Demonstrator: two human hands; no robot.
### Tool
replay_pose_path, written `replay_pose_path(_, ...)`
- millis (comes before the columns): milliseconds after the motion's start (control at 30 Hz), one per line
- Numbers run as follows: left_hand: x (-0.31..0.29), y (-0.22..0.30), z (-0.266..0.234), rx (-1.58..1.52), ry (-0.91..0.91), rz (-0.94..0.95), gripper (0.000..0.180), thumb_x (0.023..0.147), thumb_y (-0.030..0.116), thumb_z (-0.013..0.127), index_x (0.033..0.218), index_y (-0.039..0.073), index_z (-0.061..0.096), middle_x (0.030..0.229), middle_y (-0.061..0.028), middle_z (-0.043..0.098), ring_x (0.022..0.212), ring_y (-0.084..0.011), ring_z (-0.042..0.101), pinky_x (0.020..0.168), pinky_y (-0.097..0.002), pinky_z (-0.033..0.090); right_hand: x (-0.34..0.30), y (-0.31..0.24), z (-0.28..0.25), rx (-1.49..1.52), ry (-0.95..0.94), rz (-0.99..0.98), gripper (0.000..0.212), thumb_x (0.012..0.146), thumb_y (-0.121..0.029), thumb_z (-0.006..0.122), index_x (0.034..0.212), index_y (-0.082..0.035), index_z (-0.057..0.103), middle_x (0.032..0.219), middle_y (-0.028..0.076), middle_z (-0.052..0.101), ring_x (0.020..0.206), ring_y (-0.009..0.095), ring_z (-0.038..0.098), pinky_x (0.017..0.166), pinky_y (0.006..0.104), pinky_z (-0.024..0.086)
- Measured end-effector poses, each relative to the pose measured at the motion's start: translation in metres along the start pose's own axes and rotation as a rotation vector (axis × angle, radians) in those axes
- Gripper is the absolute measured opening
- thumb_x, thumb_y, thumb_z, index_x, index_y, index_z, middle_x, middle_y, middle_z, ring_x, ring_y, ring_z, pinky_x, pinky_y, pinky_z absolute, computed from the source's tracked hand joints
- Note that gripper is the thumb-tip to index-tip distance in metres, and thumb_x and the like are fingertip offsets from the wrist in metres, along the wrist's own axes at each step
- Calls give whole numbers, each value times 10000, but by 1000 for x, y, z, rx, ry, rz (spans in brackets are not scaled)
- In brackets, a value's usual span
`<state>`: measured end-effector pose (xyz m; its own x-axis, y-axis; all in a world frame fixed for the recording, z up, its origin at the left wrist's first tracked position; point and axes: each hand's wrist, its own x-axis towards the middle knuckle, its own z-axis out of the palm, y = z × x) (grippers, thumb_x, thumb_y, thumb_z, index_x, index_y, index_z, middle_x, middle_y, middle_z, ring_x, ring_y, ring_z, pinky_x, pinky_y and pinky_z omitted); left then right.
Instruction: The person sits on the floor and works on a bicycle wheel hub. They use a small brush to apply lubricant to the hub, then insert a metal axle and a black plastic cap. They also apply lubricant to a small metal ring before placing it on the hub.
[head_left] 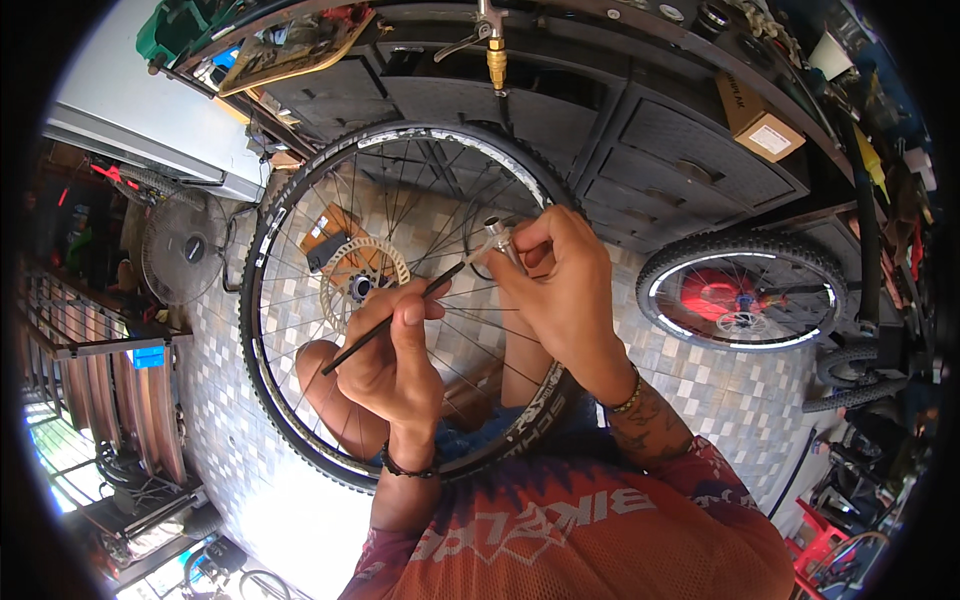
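Note:
My left hand (395, 365) is closed around a thin black stick (358, 345), which slants up to the right. Its pale tip reaches a small silver metal cylinder (493, 228) that my right hand (565, 285) pinches between thumb and fingers. Part of the cylinder is hidden by those fingers. Under both hands is a bicycle wheel (252, 330) with a black knobby tyre, leaning over my legs. A disc brake rotor (334, 272) sits at its hub, left of my hands.
Dark drawers (680, 165) line the far side, with a cardboard box (765, 128) in front. A brass air fitting (496, 65) hangs at the top. Another bicycle wheel (665, 318) lies on the tiled floor at right. A fan (180, 248) stands at left.

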<state>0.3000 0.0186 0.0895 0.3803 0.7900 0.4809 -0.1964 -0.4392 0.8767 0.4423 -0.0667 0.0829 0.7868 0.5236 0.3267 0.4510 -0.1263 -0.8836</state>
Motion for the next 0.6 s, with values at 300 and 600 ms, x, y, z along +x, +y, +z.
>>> replay_pose_path(300, 8, -11, -4, -40, 61, -49, 126, 1051, -6, 653, 1114, -109, 688, 1006, -190, 764, 778, -208, 733, 746, -302, 601, 4, 8, 0, 205, -98, 128, 312, 818, -145, 926, 855, 2, 653, 796, 103, 666, 687, 213, 660, 634, 349, 523)
replay_pose_path(600, 7, -3, 2, -85, -37, -75, 128, 1046, -5, 662, 1116, -107, 700, 1027, -196, 770, 806, -195, 742, 733, -285, 596, 5, 13, 5, 1, -37, 47, 319, 799, -151, 936, 849, -17, 651, 788, 85, 646, 690, 202, 631, 634, 351, 513)
